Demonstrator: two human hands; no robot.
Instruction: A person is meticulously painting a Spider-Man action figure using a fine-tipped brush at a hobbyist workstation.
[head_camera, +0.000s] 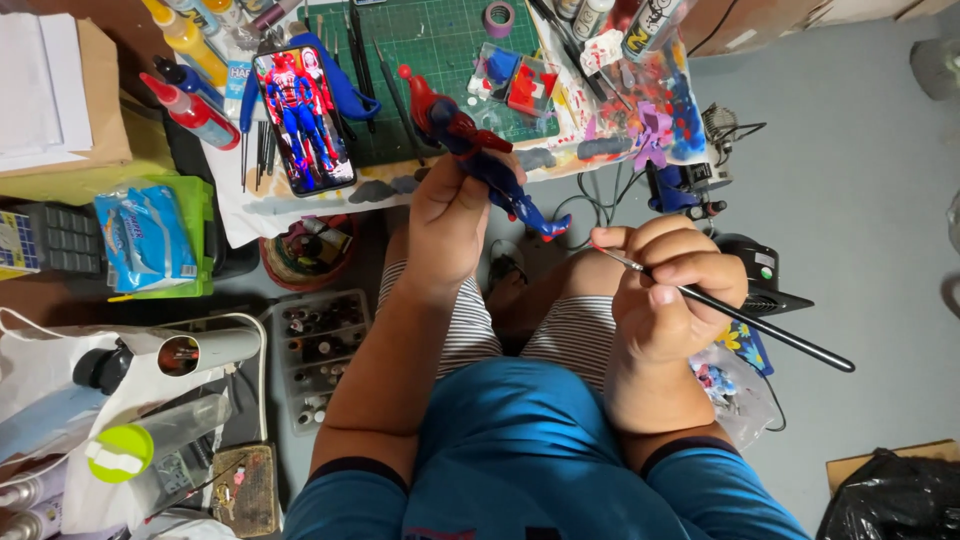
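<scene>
— Figure (480, 150)?
— Being gripped by left hand (450, 215), long axis running eleven to five.
— Brush (730, 312)?
— Being pinched in right hand (670, 290), tip pointing ten, just short of figure's feet.

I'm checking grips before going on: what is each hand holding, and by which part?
The left hand grips the red and blue figure around its middle, legs sticking out. The right hand pinches a thin black paintbrush near its bristle end.

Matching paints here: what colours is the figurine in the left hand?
The figurine in the left hand is dark blue with red parts, seen in the head view.
</scene>
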